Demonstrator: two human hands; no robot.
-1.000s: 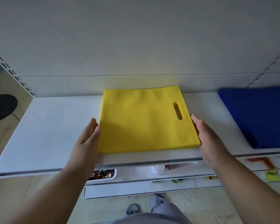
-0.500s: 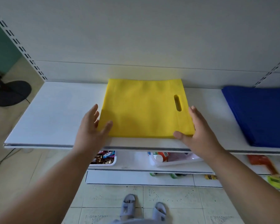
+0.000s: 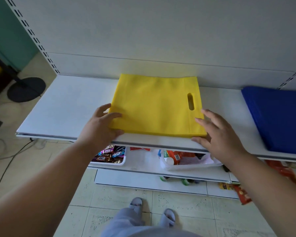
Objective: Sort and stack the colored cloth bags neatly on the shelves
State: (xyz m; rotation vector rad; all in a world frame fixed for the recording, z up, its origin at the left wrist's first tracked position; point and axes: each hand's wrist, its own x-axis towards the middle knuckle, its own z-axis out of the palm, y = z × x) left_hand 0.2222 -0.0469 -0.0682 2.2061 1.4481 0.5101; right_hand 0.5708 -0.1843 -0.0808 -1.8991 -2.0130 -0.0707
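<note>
From the head camera, a stack of yellow cloth bags (image 3: 154, 103) lies flat on the white shelf (image 3: 67, 103), its handle slot toward the right. The left hand (image 3: 101, 127) rests at the stack's near-left corner, fingers loosely spread, thumb on top, gripping nothing. The right hand (image 3: 217, 134) is spread at the near-right corner, thumb against the front edge. A blue stack (image 3: 277, 117) lies well apart to the right

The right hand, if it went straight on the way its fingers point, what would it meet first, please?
Most likely the near right corner of the yellow bag stack: the right hand already sits beside it, fingers aimed up and left across that corner.
</note>
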